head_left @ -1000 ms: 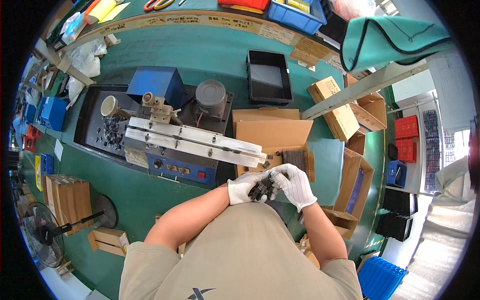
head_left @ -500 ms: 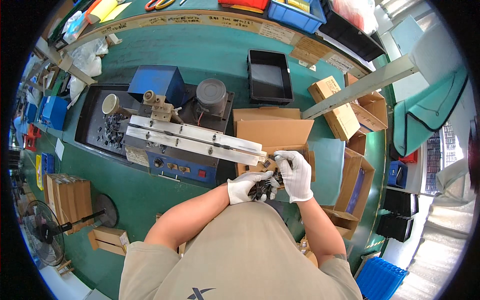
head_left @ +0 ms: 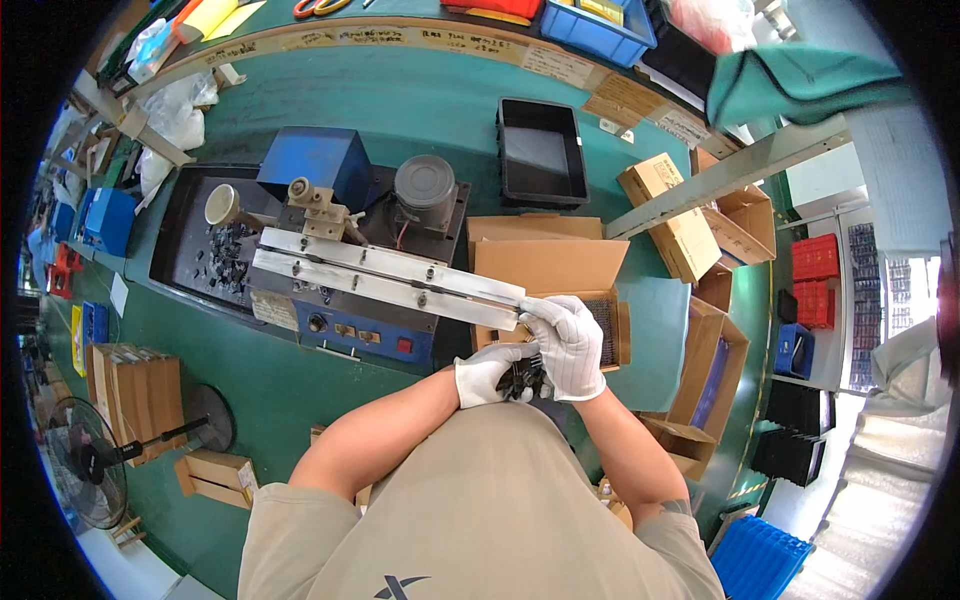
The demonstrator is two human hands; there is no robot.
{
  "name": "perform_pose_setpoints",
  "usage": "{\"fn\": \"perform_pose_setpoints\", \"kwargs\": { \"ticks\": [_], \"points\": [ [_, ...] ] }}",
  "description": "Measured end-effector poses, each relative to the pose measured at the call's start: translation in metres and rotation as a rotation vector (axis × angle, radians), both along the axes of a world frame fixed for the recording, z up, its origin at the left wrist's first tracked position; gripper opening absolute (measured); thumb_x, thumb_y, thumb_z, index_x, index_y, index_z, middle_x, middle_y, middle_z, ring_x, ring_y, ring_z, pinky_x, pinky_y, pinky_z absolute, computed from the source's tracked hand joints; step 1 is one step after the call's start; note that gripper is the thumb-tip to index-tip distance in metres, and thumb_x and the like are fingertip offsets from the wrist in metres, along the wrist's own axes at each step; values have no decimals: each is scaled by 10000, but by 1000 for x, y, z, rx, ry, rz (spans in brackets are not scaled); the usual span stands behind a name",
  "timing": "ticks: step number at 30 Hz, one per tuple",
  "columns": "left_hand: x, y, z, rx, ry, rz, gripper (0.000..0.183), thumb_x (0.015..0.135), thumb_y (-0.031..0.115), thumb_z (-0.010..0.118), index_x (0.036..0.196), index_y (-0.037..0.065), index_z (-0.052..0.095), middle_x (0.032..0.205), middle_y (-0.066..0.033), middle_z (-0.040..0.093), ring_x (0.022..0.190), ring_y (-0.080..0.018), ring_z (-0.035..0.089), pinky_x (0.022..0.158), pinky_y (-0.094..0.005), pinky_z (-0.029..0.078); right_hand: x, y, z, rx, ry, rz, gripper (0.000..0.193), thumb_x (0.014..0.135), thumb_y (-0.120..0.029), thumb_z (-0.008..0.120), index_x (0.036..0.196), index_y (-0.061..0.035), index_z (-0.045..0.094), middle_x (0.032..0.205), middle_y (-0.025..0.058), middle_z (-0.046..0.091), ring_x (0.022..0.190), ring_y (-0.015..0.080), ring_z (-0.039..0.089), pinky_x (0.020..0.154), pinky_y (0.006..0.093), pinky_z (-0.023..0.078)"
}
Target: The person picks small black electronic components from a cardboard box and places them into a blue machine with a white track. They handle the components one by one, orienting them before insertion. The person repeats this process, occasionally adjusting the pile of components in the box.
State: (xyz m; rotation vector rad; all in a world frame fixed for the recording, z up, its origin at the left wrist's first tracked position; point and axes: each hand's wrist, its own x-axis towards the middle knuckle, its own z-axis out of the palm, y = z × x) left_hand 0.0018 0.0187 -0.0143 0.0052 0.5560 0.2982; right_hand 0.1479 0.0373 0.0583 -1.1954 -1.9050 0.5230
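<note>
My left hand (head_left: 490, 374), in a white glove, is closed around a bunch of small black parts with thin metal legs (head_left: 523, 378). Gloved in white too, my right hand (head_left: 566, 345) is above and right of it, with its fingertips pinched at the right end of a long pale metal rail (head_left: 390, 283). Whatever lies between those fingertips is hidden. The rail slopes out from a bench machine (head_left: 365, 335) with a blue front panel, and dark pieces sit in its slot. Beneath my hands and the rail's end stands an open cardboard box (head_left: 548, 262).
A black tray (head_left: 541, 150) lies behind the box. Loose black parts fill some of a dark tray (head_left: 185, 240) left of the machine. A post (head_left: 730, 175) slants across the right, near cardboard cartons (head_left: 670, 215). A fan (head_left: 90, 460) stands at lower left.
My right hand has moved left to the rail's end, over the box. My left hand stays put with its bunch. The green cloth at right has swung up and left.
</note>
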Motion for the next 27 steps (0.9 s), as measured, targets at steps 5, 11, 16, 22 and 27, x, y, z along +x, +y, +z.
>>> {"fn": "perform_pose_setpoints", "kwargs": {
  "ticks": [5,11,16,22,27],
  "points": [
    [-4,0,-9,8,-104,10,319,1045,396,555,1044,101,676,948,-64,734,797,-204,713,727,-384,610,3,-11,31,-305,104,-213,241,835,-143,781,1060,-65,745,923,109,706,823,294,659,778,385,538],
    [7,0,-16,-165,113,45,484,1014,604,503,996,151,674,868,-28,702,736,-192,683,680,-397,589,12,-30,35,-190,-523,204,138,844,-220,724,928,-111,724,858,91,683,849,301,631,751,429,467],
    [4,3,-2,-24,211,-78,571,989,690,453,977,167,683,830,-23,694,686,-169,648,617,-349,542,17,-35,27,-175,-779,184,151,862,-254,691,966,-145,714,838,62,620,836,276,600,755,415,451],
    [4,0,-6,26,176,-47,550,989,676,472,991,167,683,805,-26,686,678,-161,635,585,-320,515,20,-32,20,-229,-760,148,137,889,-232,663,965,-125,700,859,97,634,838,301,618,753,428,475],
    [1,1,2,143,143,-81,485,1038,588,459,1067,144,652,899,-42,701,737,-180,663,593,-300,511,30,-34,1,-322,-271,-11,91,892,-159,650,941,-108,707,884,144,675,846,345,658,760,458,523]
  ]
}}
